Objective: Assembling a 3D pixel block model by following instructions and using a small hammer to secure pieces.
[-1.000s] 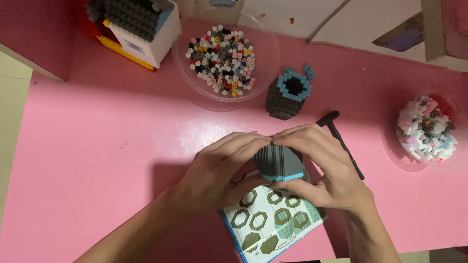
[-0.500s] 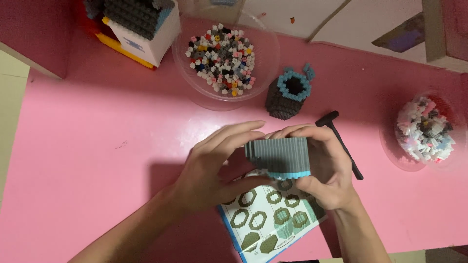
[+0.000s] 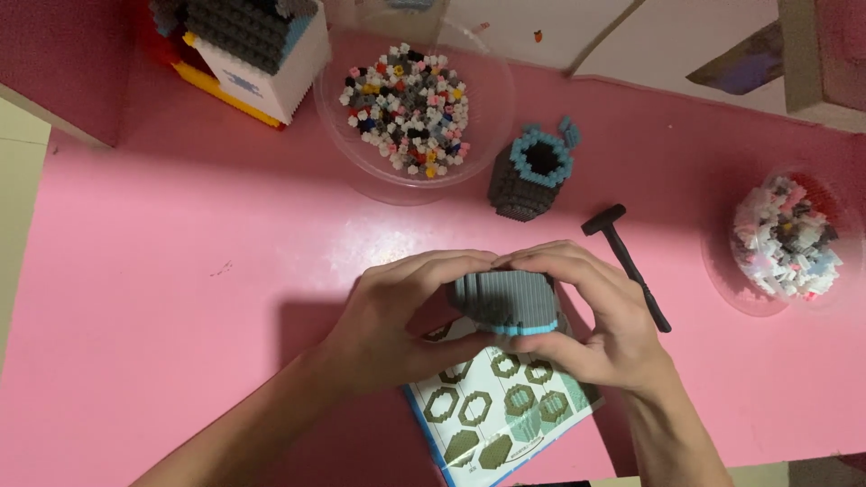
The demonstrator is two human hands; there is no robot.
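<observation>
Both hands hold a grey block-built piece (image 3: pixel 507 302) with a light blue rim along its lower edge, lifted a little above the pink table (image 3: pixel 180 271). My left hand (image 3: pixel 401 320) grips its left side and my right hand (image 3: pixel 595 316) wraps its right side and top. Under the hands lies an instruction sheet (image 3: pixel 501 410) printed with ring-shaped building steps. Behind the hands stands a second dark grey hollow piece (image 3: pixel 532 176) with a blue top rim.
A clear bowl (image 3: pixel 415 108) of mixed small coloured blocks sits at the back. Another clear dish (image 3: pixel 789 239) of blocks is at the right. A small black hammer tool (image 3: pixel 627 261) lies right of my hands. A white, yellow and grey block model (image 3: pixel 248 50) stands back left.
I have turned the grey piece in my hands: its ribbed side with the blue rim now faces the camera, where earlier a rounded dark end showed. The hands stayed over the sheet.
</observation>
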